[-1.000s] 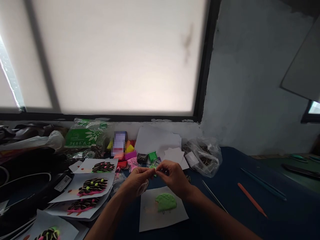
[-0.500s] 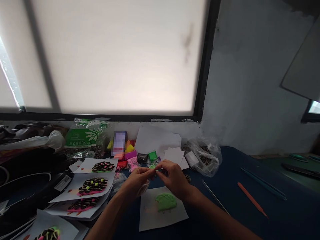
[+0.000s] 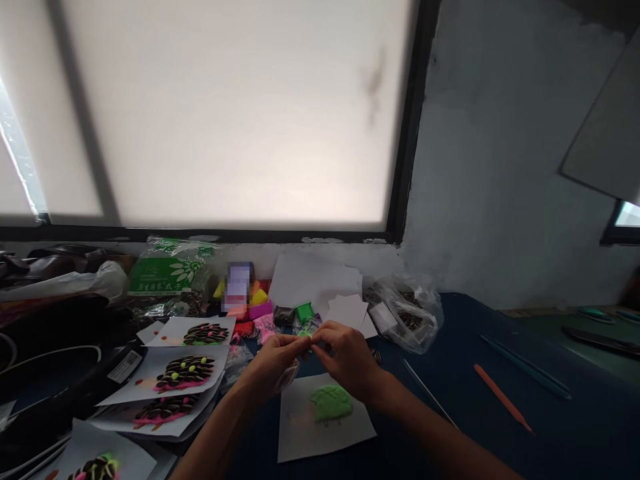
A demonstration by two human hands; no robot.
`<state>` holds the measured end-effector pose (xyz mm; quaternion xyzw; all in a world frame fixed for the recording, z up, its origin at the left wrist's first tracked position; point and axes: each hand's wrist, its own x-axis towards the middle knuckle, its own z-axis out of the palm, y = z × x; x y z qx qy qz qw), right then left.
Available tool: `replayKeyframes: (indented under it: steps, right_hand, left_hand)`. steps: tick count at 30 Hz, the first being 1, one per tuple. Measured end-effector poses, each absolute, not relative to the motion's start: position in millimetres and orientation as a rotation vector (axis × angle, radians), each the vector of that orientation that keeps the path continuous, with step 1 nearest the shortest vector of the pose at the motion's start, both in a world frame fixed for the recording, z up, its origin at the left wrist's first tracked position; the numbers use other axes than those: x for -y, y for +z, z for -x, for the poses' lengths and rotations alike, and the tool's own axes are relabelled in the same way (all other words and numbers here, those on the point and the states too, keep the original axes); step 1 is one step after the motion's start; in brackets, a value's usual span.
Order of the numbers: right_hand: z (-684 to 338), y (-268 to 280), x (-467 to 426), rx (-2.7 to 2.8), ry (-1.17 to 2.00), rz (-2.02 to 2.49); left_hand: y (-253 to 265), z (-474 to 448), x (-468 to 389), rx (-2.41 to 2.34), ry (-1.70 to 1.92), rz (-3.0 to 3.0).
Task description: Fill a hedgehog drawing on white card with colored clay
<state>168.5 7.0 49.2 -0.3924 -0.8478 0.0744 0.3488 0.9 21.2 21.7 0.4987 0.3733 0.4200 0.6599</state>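
My left hand [image 3: 278,359] and my right hand [image 3: 347,357] meet at the fingertips above the upper edge of a white paper sheet [image 3: 297,445]. Both are closed in a pinch. Whatever lies between the fingers is too small and hidden to name. A crinkled clear plastic piece [image 3: 289,377] shows beneath my left palm; whether it is gripped there I cannot tell. On the sheet, a textured green clay shape [image 3: 331,404] covers part of a drawing, with small loop-like legs drawn below it.
Finished seed-and-clay pictures [image 3: 185,371] overlap at left. Packets of coloured clay [image 3: 305,312] lie beyond my hands, near a clear bag of seeds [image 3: 407,313]. A thin rod [image 3: 429,392], an orange tool [image 3: 503,399] and a blue tool [image 3: 526,367] rest at right.
The fingertips of my right hand have shifted very slightly against those of my left. Both hands stay in the same place, and the things on the table have not moved.
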Motion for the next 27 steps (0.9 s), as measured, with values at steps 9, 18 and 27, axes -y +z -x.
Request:
replayKeyframes:
  steps: [9, 18, 27]
  right_hand:
    - [-169.9, 48.4, -7.7, 2.226, 0.139, 1.022]
    - [-166.4, 42.6, -4.5, 2.143, 0.090, 1.120]
    - [-170.6, 55.5, -8.7, 1.963, 0.472, 1.100]
  left_hand:
    - [8.8, 5.8, -26.8, -0.813, 0.973, -1.175]
    - [28.8, -9.4, -21.4, -1.035, 1.013, -1.275]
    - [24.3, 0.6, -24.2, -0.949, 1.079, -1.117]
